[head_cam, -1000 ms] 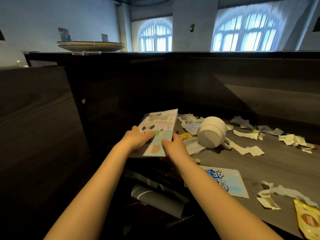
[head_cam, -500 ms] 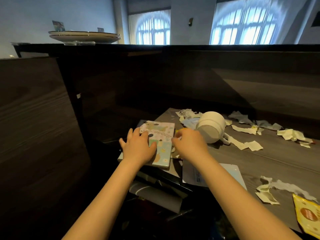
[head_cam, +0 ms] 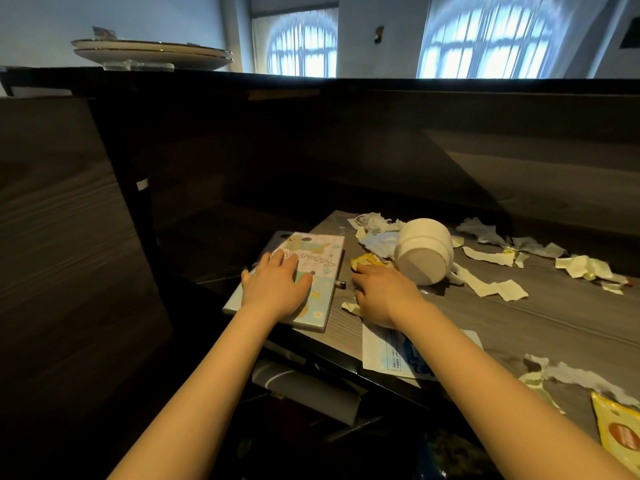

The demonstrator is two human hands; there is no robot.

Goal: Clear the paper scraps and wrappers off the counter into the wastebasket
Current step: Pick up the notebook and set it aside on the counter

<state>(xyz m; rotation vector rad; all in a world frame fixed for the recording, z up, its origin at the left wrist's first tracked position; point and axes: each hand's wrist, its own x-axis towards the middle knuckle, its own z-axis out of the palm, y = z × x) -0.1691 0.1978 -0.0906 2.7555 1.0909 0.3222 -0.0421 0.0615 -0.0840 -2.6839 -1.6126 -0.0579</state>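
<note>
Your left hand (head_cam: pixel 277 289) lies palm down on a pastel notebook (head_cam: pixel 325 252) printed with the word "PUPPY", the fingers straight and spread, pressing on the cover without curling round it. The notebook lies flat at the left end of the desk (head_cam: pixel 519 323), its near corner over the desk's edge.

Your right hand (head_cam: pixel 384 292) rests palm down on the desk just right of the notebook. Its fingers are loosely bent and their tips meet the near edge of a small yellow wrapper (head_cam: pixel 367 260); I cannot tell whether they pinch it or only touch it. A small paper scrap (head_cam: pixel 349 306) lies by the thumb.

Just past the yellow wrapper a white mug (head_cam: pixel 424 251) lies on its side, its base towards you. Behind it, to the left, are a pale blue wrapper (head_cam: pixel 377 240) and some crumpled white paper (head_cam: pixel 377 220).

More scraps are strewn to the right of the mug: a long torn strip (head_cam: pixel 491 287) running from the mug's handle, a shorter strip (head_cam: pixel 488 256) behind it, grey pieces (head_cam: pixel 481 230) at the back and a crumpled cream piece (head_cam: pixel 581 266) further right.

A white packet with blue print (head_cam: pixel 388 355) lies under your right forearm at the desk's near edge. At the lower right are torn scraps (head_cam: pixel 568 375) and a yellow packet (head_cam: pixel 620 434).

Two stacked plates (head_cam: pixel 152 55) stand on the ledge above.
</note>
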